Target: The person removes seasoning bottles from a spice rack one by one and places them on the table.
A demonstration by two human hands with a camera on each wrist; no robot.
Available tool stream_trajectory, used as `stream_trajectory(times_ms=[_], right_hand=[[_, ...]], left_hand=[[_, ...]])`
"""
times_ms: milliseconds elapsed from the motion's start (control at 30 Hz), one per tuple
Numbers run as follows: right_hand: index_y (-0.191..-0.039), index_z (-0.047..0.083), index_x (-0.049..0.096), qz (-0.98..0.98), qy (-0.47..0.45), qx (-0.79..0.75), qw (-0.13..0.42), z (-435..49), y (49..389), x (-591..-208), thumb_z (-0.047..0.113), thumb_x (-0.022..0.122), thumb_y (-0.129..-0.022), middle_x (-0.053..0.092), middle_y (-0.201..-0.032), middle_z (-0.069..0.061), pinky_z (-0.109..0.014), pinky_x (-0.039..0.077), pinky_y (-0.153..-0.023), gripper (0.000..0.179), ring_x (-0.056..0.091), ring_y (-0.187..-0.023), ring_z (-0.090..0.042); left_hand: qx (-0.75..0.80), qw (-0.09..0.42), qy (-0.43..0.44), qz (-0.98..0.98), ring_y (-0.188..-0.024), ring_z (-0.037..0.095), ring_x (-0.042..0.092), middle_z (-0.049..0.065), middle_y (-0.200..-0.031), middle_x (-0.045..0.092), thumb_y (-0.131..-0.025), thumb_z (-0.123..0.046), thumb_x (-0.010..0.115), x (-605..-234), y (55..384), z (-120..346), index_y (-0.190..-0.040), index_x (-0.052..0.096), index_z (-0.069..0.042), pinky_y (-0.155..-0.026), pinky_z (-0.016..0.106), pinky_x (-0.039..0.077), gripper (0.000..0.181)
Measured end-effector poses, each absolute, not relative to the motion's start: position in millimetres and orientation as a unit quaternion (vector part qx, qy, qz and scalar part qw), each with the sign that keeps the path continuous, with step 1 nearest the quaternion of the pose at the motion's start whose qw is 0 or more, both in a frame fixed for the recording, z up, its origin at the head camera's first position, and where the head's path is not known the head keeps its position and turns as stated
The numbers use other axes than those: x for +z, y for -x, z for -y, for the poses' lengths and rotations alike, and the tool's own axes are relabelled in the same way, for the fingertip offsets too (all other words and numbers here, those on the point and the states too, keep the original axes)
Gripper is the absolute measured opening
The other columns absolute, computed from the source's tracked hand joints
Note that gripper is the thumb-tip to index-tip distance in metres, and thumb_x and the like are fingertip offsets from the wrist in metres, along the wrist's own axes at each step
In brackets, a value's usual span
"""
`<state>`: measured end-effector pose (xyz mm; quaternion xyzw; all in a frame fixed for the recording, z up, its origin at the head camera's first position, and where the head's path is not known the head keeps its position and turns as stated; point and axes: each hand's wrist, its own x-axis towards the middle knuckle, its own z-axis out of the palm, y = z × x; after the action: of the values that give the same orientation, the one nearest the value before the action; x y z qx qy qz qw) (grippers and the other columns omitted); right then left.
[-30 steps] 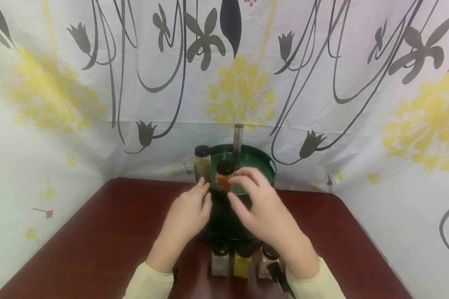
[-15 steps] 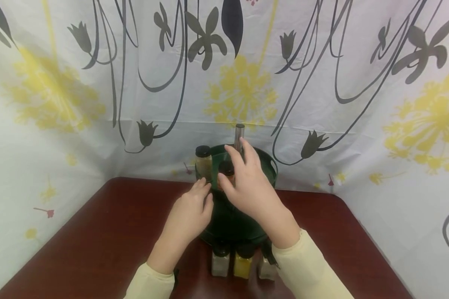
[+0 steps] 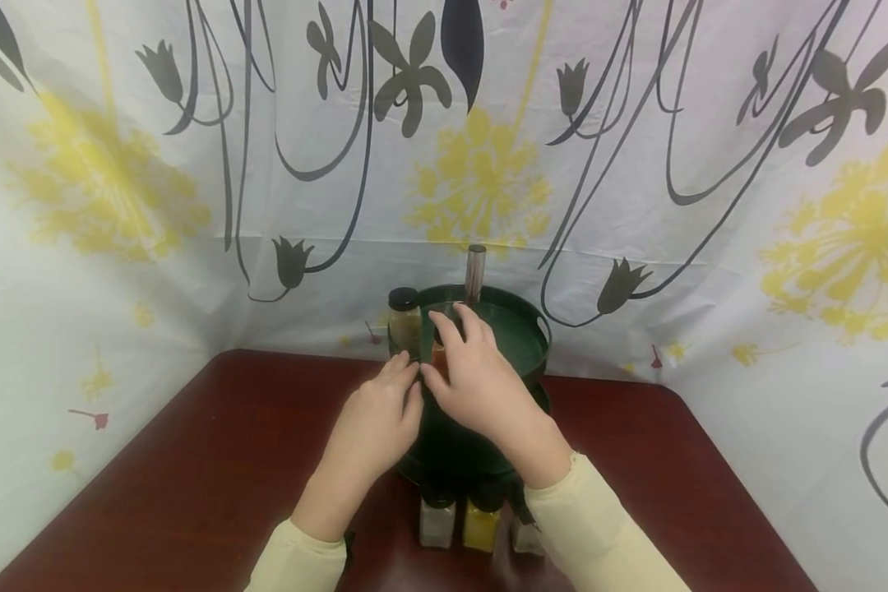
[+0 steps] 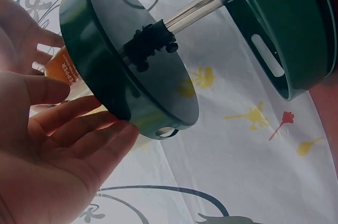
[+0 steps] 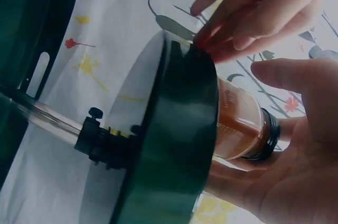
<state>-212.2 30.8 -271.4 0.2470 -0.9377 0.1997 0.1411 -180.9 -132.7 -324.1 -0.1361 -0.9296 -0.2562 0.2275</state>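
Observation:
The orange-brown spice jar (image 3: 439,358) with a black lid stands on the upper tray (image 3: 524,337) of a green two-tier stand; "PEPPER" shows on its label in the left wrist view. My right hand (image 3: 483,380) is around this jar, fingers loosely bent on the far side and thumb on the near side. In the right wrist view, the thumb stands apart from the jar (image 5: 240,121). With straight fingers, my left hand (image 3: 376,415) touches the upper tray's rim from the left, just below a tan spice jar (image 3: 404,323) with a black lid.
A clear post (image 3: 475,271) rises from the stand. In front of the stand on the dark red table (image 3: 266,460) are a whitish jar (image 3: 437,524), a yellow jar (image 3: 481,526) and another pale jar (image 3: 527,538), partly hidden by the right sleeve. A patterned curtain (image 3: 340,205) surrounds the table.
My right hand has come from the orange jar's right side, risen over it and then settled lower around it. The left hand stays at the tray rim.

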Motion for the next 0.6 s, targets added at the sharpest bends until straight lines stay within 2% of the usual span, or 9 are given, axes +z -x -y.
stream_trajectory(times_ms=[233, 467, 600], right_hand=[[-0.164, 0.014, 0.039, 0.930, -0.259, 0.215, 0.149, -30.5, 211.7, -274.0, 0.023, 0.063, -0.107, 0.033, -0.168, -0.020, -0.055, 0.058, -0.106, 0.063, 0.048, -0.148, -0.041], [-0.159, 0.010, 0.045, 0.911, -0.277, 0.245, 0.180, -32.4, 214.5, -278.7, 0.014, 0.064, -0.107, 0.044, -0.154, -0.023, -0.046, 0.063, -0.092, 0.056, 0.063, -0.125, -0.035], [-0.156, 0.010, 0.050, 0.893, -0.291, 0.279, 0.199, -35.4, 217.2, -278.6, 0.012, 0.067, -0.105, 0.048, -0.148, -0.020, -0.043, 0.063, -0.092, 0.054, 0.067, -0.113, -0.029]], left_hand=[[-0.258, 0.227, 0.132, 0.930, -0.139, 0.038, 0.062, 0.022, -0.155, 0.058, -0.109, -0.021, 0.058, -323.4, 181.6, 132.1, -0.141, 0.067, 0.000, -0.104, 0.058, 0.058, 0.039], [-0.260, 0.222, 0.132, 0.930, -0.138, 0.039, 0.063, 0.022, -0.156, 0.058, -0.109, -0.021, 0.059, -323.0, 180.7, 131.6, -0.141, 0.067, 0.000, -0.104, 0.058, 0.058, 0.040], [-0.260, 0.224, 0.130, 0.930, -0.137, 0.040, 0.063, 0.022, -0.156, 0.058, -0.108, -0.021, 0.059, -322.9, 181.0, 131.6, -0.142, 0.067, 0.000, -0.104, 0.058, 0.058, 0.040]])
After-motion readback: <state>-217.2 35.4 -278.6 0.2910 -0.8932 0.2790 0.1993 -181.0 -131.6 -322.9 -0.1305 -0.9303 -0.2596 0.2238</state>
